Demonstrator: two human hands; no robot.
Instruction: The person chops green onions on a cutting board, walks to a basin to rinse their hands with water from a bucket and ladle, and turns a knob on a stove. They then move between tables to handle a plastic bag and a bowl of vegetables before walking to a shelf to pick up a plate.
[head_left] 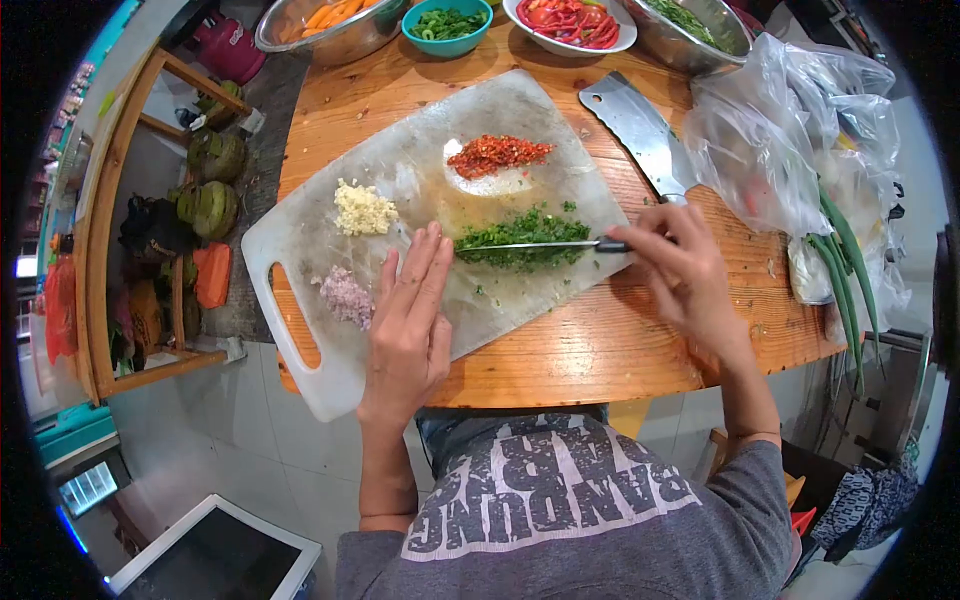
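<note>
My right hand grips the black handle of a knife, whose thin blade lies across a pile of chopped green herbs. At the left end of that pile, my left hand rests on the white cutting board, holding nothing, its fingers stretched out near the blade's tip. Minced pale garlic and chopped purple shallot lie to the left of my left hand's fingers. Beyond the herbs is a heap of chopped red chili.
A cleaver lies right of the board on the wooden table. Plastic bags and long green onions are at the right. Along the back stand a teal bowl, a white plate of red chilies and metal bowls.
</note>
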